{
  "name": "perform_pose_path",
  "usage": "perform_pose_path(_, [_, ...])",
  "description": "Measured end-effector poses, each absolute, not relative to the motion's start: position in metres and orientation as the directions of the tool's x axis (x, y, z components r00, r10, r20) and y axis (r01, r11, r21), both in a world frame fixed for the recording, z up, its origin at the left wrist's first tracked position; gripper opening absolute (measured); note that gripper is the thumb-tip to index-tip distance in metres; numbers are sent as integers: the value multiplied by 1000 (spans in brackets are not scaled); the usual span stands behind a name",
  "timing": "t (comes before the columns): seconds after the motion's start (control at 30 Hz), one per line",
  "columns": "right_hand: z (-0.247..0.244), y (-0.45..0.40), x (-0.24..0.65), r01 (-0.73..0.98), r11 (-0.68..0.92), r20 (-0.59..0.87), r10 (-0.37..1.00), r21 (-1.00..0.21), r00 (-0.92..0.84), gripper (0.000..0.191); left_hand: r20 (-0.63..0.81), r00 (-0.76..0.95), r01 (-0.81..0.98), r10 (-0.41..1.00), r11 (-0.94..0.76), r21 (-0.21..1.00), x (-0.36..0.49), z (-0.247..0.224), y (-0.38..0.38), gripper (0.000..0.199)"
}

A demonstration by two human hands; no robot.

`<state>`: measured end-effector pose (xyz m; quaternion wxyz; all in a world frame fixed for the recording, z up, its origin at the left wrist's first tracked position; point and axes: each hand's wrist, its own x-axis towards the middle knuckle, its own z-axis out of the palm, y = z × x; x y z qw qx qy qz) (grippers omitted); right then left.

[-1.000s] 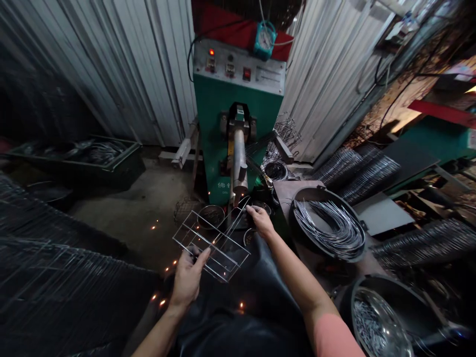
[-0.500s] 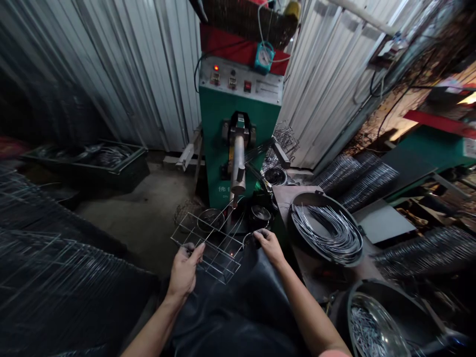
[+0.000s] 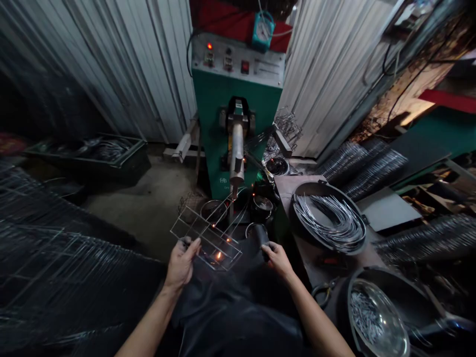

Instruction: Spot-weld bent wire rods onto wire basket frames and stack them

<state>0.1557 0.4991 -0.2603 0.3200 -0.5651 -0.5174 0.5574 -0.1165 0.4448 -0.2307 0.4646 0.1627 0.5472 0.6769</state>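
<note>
Corrugated metal walls [image 3: 122,74] crowd a green spot welder [image 3: 230,109], and sparks [image 3: 218,255] are flying! The left hand [image 3: 181,265] has its fingers closed on a wire grid [image 3: 206,238], held tilted just below the welder's electrode [image 3: 235,186]. The right hand [image 3: 278,260] sits beside a dark cup [image 3: 259,235], fingers curled, grip impossible to call. Crowding the right, a black tub of wire rods [image 3: 329,220] and a steel bowl of wire bits [image 3: 377,317]; stacked grids [image 3: 55,267] fill the near left.

Dim light, orange sparks [image 3: 218,256] at the wire frame [image 3: 203,233], fisheye-bent edges, murky blur far left.
</note>
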Motion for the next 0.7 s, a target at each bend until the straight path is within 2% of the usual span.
perform_pose_path(0.17, [-261,468,185,328,-313,-398,887,-891,-234,34,-403,-359,-554,842,155,818,-130,-243,391,49])
perform_pose_path(0.3, [-266,429,189,387,-395,-535,753,-833,-383,22,-343,-345,-561,874,101,822,-128,-242,355,49])
perform_pose_path(0.37, [-269,411,184,385,-420,-559,725,-822,-403,25,-314,-337,-568,888,74,819,-122,-237,346,47])
perform_pose_path(0.5, [-266,385,179,251,-346,-424,800,-904,-425,43,-324,-309,-627,894,65,776,-111,-223,337,39])
perform_pose_path(0.57, [-260,378,179,206,-277,-344,795,-939,-500,38,-318,-296,-661,901,48,749,-110,-220,334,34])
perform_pose_path(0.7, [-250,370,180,174,-257,-309,745,-951,-591,32,-339,-317,-718,886,9,696,-113,-233,336,27])
